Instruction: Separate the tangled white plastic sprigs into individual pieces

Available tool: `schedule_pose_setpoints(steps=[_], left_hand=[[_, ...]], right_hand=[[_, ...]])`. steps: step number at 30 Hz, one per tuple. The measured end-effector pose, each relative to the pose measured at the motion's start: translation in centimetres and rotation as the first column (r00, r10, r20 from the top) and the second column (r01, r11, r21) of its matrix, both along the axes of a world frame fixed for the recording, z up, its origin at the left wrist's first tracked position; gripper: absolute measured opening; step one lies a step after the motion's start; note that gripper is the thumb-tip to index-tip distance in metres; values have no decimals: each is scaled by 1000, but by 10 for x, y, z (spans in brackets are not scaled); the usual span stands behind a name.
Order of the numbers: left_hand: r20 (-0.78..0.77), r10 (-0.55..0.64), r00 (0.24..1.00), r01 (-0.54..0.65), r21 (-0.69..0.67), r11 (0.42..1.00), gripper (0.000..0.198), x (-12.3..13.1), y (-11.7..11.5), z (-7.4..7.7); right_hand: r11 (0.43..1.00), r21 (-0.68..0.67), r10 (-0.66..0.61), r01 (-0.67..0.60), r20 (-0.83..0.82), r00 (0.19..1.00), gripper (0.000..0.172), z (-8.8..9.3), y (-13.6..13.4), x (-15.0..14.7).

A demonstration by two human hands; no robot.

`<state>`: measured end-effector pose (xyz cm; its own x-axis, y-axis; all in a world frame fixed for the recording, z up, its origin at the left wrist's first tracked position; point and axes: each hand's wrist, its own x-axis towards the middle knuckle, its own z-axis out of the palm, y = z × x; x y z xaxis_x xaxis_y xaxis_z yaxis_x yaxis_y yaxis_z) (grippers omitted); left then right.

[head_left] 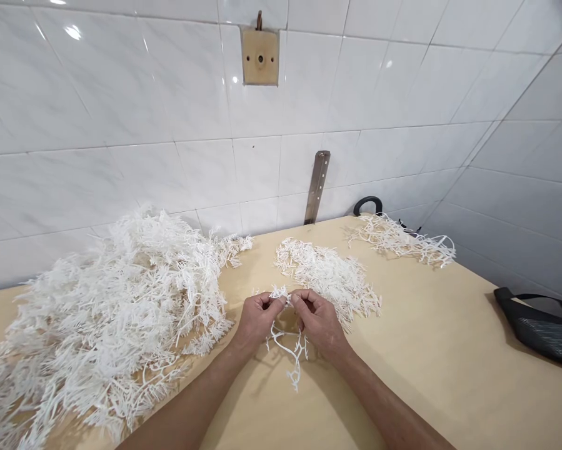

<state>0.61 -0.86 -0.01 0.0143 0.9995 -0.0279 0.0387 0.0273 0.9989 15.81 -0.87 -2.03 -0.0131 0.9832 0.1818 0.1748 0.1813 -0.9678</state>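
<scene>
Between my two hands is a white plastic branch [290, 351] with thin forking stems that hang down toward me. My left hand [258, 317] pinches it between thumb and fingers near its tufted top. From the other side my right hand [319, 320] pinches the same part, thumb close to the left thumb. The fingertips partly hide where they grip. Just beyond my right hand lies a pile of small white feathery sprigs [330, 275]. A large heap of white plastic foliage [135, 312] spreads over the table to the left of my left hand.
Bare branching white stems [402, 240] lie at the table's back right, beside a black curved handle [369, 205]. A metal strip [317, 187] leans on the tiled wall. On the right edge of the tan table [431, 350] rests a black bag [538, 325].
</scene>
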Motion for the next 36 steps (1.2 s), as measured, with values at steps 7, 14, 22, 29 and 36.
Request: schedule_pose_setpoints(steps=[7, 14, 22, 29, 36], left_hand=[[22, -7, 1000, 7, -27, 1000, 39, 0, 0, -2], [12, 5, 1000, -5, 9, 1000, 40, 0, 0, -1], [-21, -2, 1000, 2, 19, 1000, 39, 0, 3, -8], [-72, 36, 997, -32, 50, 998, 35, 3, 3, -9], [-90, 83, 992, -78, 60, 995, 34, 5, 2, -6]], right_hand=[[999, -36, 33, -35, -64, 997, 32, -6, 1, -1], [998, -58, -8, 5, -58, 998, 28, -2, 0, -2], [996, 2, -91, 91, 47, 995, 29, 0, -4, -8], [973, 202, -154, 109, 221, 963, 19, -5, -2, -8], [924, 370, -248, 99, 381, 891, 18, -13, 6, -11]])
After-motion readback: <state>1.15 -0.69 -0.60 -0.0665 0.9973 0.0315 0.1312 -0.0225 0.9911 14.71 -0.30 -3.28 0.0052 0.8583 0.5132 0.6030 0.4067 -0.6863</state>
